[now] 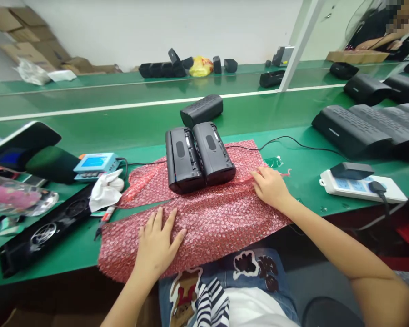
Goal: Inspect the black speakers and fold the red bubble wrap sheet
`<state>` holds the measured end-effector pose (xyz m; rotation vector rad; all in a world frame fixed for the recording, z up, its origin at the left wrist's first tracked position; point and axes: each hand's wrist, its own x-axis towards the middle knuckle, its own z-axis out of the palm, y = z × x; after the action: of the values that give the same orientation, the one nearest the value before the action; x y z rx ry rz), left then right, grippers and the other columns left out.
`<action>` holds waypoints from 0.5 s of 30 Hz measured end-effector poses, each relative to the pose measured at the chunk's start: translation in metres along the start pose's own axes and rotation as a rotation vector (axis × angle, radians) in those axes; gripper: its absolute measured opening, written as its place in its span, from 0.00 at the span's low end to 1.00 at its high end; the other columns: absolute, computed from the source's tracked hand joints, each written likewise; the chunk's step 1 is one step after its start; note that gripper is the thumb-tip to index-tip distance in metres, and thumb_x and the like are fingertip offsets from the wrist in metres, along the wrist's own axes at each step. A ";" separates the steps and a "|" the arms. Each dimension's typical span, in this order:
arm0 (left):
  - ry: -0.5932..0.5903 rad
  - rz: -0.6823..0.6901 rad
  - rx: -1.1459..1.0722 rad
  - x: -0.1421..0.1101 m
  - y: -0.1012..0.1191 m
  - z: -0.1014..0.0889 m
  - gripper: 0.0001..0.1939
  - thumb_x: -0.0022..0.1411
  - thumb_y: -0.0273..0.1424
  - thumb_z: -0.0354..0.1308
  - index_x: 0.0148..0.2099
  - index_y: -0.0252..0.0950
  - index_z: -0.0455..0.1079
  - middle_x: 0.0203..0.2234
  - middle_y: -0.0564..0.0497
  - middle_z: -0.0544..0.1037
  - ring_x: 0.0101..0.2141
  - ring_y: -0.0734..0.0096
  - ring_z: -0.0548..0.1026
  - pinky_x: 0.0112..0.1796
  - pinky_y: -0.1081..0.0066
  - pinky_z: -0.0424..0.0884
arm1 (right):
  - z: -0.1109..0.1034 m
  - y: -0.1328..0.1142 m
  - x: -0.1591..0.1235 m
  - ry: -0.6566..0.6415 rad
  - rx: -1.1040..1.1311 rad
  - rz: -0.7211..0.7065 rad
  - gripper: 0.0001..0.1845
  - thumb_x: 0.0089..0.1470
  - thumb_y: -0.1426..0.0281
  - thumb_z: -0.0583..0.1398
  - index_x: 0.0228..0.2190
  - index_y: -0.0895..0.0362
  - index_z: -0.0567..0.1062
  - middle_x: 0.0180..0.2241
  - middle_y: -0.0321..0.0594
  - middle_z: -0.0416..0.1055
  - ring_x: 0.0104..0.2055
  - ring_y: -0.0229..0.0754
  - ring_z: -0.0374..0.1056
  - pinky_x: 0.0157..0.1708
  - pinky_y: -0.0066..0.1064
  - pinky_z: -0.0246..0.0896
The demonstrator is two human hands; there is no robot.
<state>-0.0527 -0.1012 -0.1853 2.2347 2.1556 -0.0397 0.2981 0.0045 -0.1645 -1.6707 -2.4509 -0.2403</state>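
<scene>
The pink bubble wrap (pixel 211 222) lies spread on the green table (pixel 306 181), its near part drooping over the front edge toward the person's lap. On its far part sit two black housings side by side, the left housing (pixel 184 159) and the right housing (pixel 214 154), touching or nearly so, each with an oval patch facing up. The left hand (pixel 158 238) is open, palm down with fingers spread, pressed on the near part of the wrap and apart from the housings; its grasp is empty. The right hand (pixel 269 186) lies on the wrap's right side, fingers loosely bent and pointing left; whether they pinch the film or only rest on it, I cannot tell. Just behind the pair is a third black housing (pixel 202 110). To the left are a crumpled white cloth (pixel 105 190), a small light-blue device (pixel 97 163) and a long black panel (pixel 51 229). To the right, a thin black cable (pixel 303 144) runs across the table beyond a white power strip (pixel 364 187), with a row of grey-black housings (pixel 354 131) farther back.
</scene>
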 end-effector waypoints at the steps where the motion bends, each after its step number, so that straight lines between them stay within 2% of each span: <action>1: -0.011 -0.004 -0.009 0.000 -0.001 0.001 0.33 0.66 0.47 0.43 0.68 0.36 0.57 0.66 0.32 0.53 0.64 0.39 0.54 0.58 0.41 0.55 | 0.003 0.001 0.004 0.023 -0.026 0.003 0.22 0.61 0.72 0.52 0.53 0.64 0.72 0.53 0.57 0.68 0.52 0.57 0.64 0.48 0.44 0.59; 3: -0.025 -0.006 -0.037 0.000 -0.004 0.001 0.33 0.66 0.47 0.44 0.68 0.36 0.57 0.67 0.32 0.52 0.65 0.39 0.53 0.58 0.41 0.54 | 0.008 0.005 0.011 0.026 -0.047 -0.004 0.20 0.62 0.71 0.52 0.51 0.63 0.74 0.51 0.54 0.70 0.52 0.57 0.64 0.48 0.44 0.57; 6: -0.022 0.006 -0.090 0.003 -0.009 -0.001 0.32 0.66 0.46 0.46 0.67 0.36 0.58 0.67 0.33 0.52 0.65 0.39 0.52 0.59 0.42 0.53 | 0.011 0.014 0.016 -0.004 -0.062 -0.015 0.17 0.63 0.71 0.50 0.40 0.60 0.79 0.41 0.49 0.76 0.46 0.54 0.67 0.46 0.43 0.54; 10: -0.025 0.035 -0.182 0.006 -0.011 -0.007 0.32 0.65 0.46 0.50 0.67 0.40 0.58 0.67 0.35 0.54 0.65 0.42 0.52 0.61 0.43 0.50 | 0.012 0.023 0.017 0.061 -0.110 -0.057 0.16 0.60 0.73 0.51 0.33 0.59 0.79 0.36 0.48 0.77 0.39 0.52 0.70 0.40 0.40 0.53; 15: -0.044 0.017 -0.234 0.012 -0.010 -0.010 0.32 0.64 0.46 0.54 0.67 0.42 0.58 0.67 0.38 0.54 0.66 0.43 0.51 0.62 0.43 0.48 | 0.024 0.033 0.020 0.144 -0.182 -0.110 0.15 0.57 0.70 0.53 0.28 0.58 0.78 0.29 0.48 0.77 0.31 0.52 0.71 0.32 0.39 0.56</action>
<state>-0.0623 -0.0881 -0.1759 2.1011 2.0024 0.1538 0.3202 0.0400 -0.1820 -1.5245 -2.4788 -0.5931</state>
